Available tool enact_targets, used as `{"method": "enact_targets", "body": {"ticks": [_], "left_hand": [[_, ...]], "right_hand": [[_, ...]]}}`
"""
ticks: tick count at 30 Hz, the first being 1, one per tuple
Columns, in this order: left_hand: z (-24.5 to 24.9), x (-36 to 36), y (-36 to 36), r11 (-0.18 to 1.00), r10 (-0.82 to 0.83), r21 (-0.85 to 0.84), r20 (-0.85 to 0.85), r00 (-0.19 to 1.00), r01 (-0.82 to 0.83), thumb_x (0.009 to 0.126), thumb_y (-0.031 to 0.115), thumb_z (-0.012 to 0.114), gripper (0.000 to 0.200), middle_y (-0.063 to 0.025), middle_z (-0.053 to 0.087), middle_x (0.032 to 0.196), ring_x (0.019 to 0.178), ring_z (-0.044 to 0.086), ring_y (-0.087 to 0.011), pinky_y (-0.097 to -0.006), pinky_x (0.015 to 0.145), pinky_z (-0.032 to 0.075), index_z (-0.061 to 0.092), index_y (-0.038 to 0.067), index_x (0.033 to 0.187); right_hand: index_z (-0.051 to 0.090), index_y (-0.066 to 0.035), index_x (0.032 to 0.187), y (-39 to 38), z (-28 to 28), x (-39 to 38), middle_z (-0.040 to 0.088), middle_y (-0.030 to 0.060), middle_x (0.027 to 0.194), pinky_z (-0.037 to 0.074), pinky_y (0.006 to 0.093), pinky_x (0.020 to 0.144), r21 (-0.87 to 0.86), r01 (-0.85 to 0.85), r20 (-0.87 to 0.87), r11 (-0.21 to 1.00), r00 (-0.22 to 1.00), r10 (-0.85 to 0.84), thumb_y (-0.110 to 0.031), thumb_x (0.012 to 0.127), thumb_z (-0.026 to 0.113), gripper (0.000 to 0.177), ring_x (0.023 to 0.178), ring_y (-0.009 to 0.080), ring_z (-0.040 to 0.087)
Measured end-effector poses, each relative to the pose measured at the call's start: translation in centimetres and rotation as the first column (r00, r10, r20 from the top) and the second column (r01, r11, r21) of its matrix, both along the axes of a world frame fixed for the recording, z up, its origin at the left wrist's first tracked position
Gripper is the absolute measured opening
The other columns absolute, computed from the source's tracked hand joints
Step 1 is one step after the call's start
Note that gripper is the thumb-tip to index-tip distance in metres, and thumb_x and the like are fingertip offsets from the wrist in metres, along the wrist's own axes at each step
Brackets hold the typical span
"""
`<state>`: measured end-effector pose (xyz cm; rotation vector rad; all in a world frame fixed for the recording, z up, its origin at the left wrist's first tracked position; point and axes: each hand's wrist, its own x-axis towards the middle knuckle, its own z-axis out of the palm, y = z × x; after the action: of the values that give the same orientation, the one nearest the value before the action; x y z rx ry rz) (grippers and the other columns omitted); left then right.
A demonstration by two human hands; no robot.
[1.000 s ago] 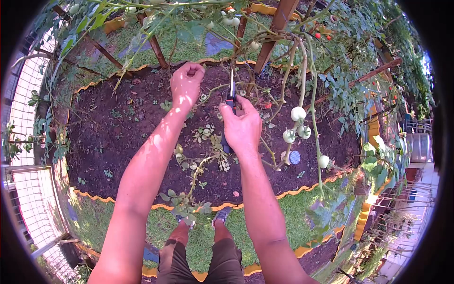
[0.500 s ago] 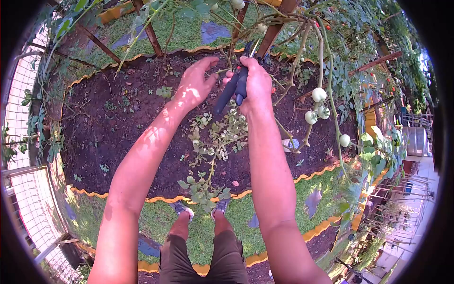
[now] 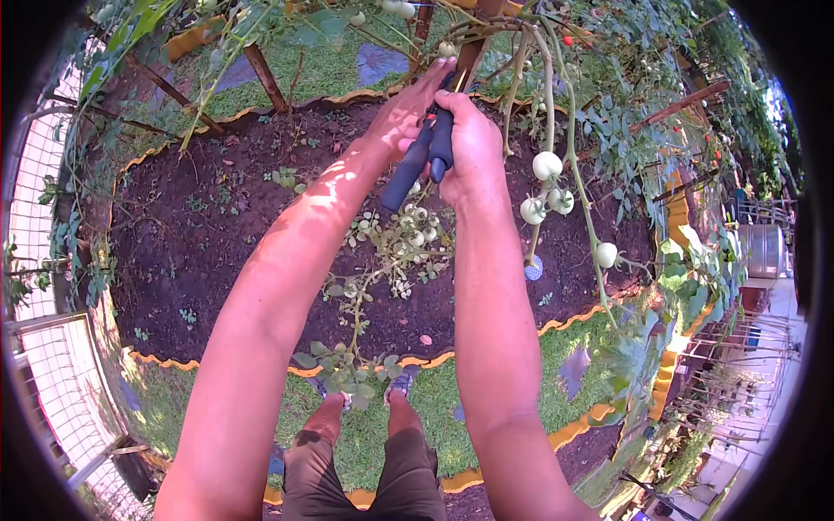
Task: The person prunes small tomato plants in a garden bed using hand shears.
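Note:
My right hand (image 3: 472, 139) is closed around the dark blue handles of pruning shears (image 3: 417, 165), whose blades point up toward the brown wooden stake (image 3: 469, 61). Just left of the shears, my left hand (image 3: 413, 108) reaches upward with stretched fingers, the tips close to a small green tomato (image 3: 446, 49). Whether those fingers touch a stem is hard to make out. Right of my right hand, pale green tomatoes (image 3: 547, 165) hang on long bare vines. Beneath my hands, a leafy tomato branch (image 3: 356, 321) with several pale fruits trails over the soil.
The dark soil bed (image 3: 217, 278) has a wavy yellow border (image 3: 556, 325). My feet stand on grass (image 3: 434, 434) in front of it. Dense tomato foliage (image 3: 608, 104) fills the right side. A white wire fence (image 3: 39, 191) runs along the left, and a metal drum (image 3: 763, 252) stands far right.
My left hand has moved up and right, past the shears toward the stake. The shears and right hand have shifted slightly. A bare cut-looking vine beside my right forearm is no longer visible.

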<state>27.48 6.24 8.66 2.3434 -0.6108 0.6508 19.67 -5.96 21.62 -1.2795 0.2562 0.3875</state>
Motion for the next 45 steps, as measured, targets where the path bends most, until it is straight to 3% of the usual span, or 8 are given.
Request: {"method": "enact_targets", "body": {"ticks": [3, 6, 17, 20, 28, 31, 35, 45], "left_hand": [[-0.2, -0.3, 0.2, 0.979, -0.136, -0.171, -0.155, 0.978, 0.109, 0.084, 0.008, 0.064, 0.084, -0.0207, 0.043, 0.153, 0.135, 0.050, -0.0384, -0.0398, 0.113, 0.043, 0.025, 0.016, 0.158], [-0.6, -0.5, 0.2, 0.942, -0.230, -0.300, -0.251, 0.940, 0.150, 0.084, 0.010, 0.064, 0.080, -0.0203, 0.045, 0.150, 0.132, 0.051, -0.0383, -0.0401, 0.110, 0.044, 0.028, 0.016, 0.155], [-1.1, -1.2, -0.1, 0.929, -0.233, -0.345, -0.258, 0.937, 0.136, 0.086, 0.017, 0.064, 0.064, -0.0190, 0.052, 0.137, 0.120, 0.056, -0.0380, -0.0410, 0.102, 0.047, 0.037, 0.014, 0.145], [-1.0, -1.2, 0.1, 0.927, -0.238, -0.350, -0.266, 0.934, 0.136, 0.087, 0.019, 0.064, 0.060, -0.0187, 0.054, 0.133, 0.117, 0.057, -0.0379, -0.0412, 0.100, 0.047, 0.040, 0.014, 0.142], [-1.2, -1.6, 0.3, 0.920, -0.251, -0.368, -0.287, 0.924, 0.135, 0.088, 0.024, 0.064, 0.051, -0.0177, 0.059, 0.123, 0.108, 0.061, -0.0377, -0.0418, 0.093, 0.049, 0.047, 0.012, 0.135], [-1.2, -1.7, 0.5, 0.918, -0.253, -0.373, -0.291, 0.923, 0.135, 0.089, 0.026, 0.064, 0.047, -0.0174, 0.060, 0.120, 0.105, 0.062, -0.0376, -0.0421, 0.091, 0.050, 0.050, 0.012, 0.132], [-1.3, -1.9, 1.0, 0.917, -0.261, -0.376, -0.304, 0.916, 0.136, 0.090, 0.029, 0.064, 0.043, -0.0169, 0.063, 0.115, 0.101, 0.064, -0.0375, -0.0424, 0.088, 0.051, 0.054, 0.011, 0.128], [-1.4, -2.0, 2.0, 0.914, -0.278, -0.381, -0.337, 0.900, 0.139, 0.091, 0.035, 0.064, 0.037, -0.0157, 0.069, 0.103, 0.090, 0.068, -0.0373, -0.0432, 0.080, 0.053, 0.063, 0.010, 0.119]], "right_hand": [[0.058, 0.004, 0.103, 1.1, 0.1, -0.3, 0.069, 0.0175, 0.081, 0.063, 0.0357, 0.054, -0.091, 0.053, 0.110, 0.994, 0.993, -0.043, -0.026, 0.097, 0.060, 0.031, 0.063, 0.0262, 0.071], [0.056, 0.002, 0.102, 1.0, -0.4, 0.3, 0.067, 0.0171, 0.078, 0.062, 0.0355, 0.052, 0.075, -0.051, -0.011, 0.996, 0.999, 0.052, -0.027, 0.097, 0.060, 0.029, 0.062, 0.0271, 0.071], [0.052, 0.007, 0.106, 3.2, 0.0, 2.3, 0.060, 0.0148, 0.079, 0.064, 0.0404, 0.051, 0.038, 0.114, -0.060, 0.993, 0.992, -0.112, -0.021, 0.094, 0.063, 0.032, 0.057, 0.0267, 0.067], [0.058, 0.008, 0.096, 3.6, -0.2, 2.6, 0.063, 0.0143, 0.069, 0.052, 0.0371, 0.044, 0.031, 0.174, -0.027, 0.984, 0.985, -0.173, -0.021, 0.088, 0.066, 0.031, 0.051, 0.0261, 0.063], [0.065, 0.008, 0.102, 3.6, -3.7, 4.1, 0.071, 0.0235, 0.100, 0.051, 0.0427, 0.090, -0.321, 0.217, 0.088, 0.922, 0.976, -0.199, -0.031, 0.079, 0.072, 0.046, 0.097, 0.0358, 0.070], [0.063, 0.008, 0.099, 3.7, -3.6, 4.0, 0.070, 0.0228, 0.094, 0.054, 0.0435, 0.083, -0.330, 0.217, 0.120, 0.919, 0.975, -0.187, -0.029, 0.081, 0.071, 0.042, 0.088, 0.0355, 0.071], [0.050, 0.005, 0.098, 3.8, -1.7, 2.4, 0.060, 0.0122, 0.071, 0.057, 0.0366, 0.044, -0.012, 0.164, 0.048, 0.986, 0.985, -0.163, -0.017, 0.093, 0.064, 0.026, 0.052, 0.0218, 0.063], [0.052, 0.006, 0.098, 3.9, -1.9, 2.5, 0.063, 0.0170, 0.072, 0.060, 0.0386, 0.048, 0.073, 0.197, 0.001, 0.978, 0.980, -0.198, -0.018, 0.093, 0.064, 0.027, 0.054, 0.0253, 0.065]]}}
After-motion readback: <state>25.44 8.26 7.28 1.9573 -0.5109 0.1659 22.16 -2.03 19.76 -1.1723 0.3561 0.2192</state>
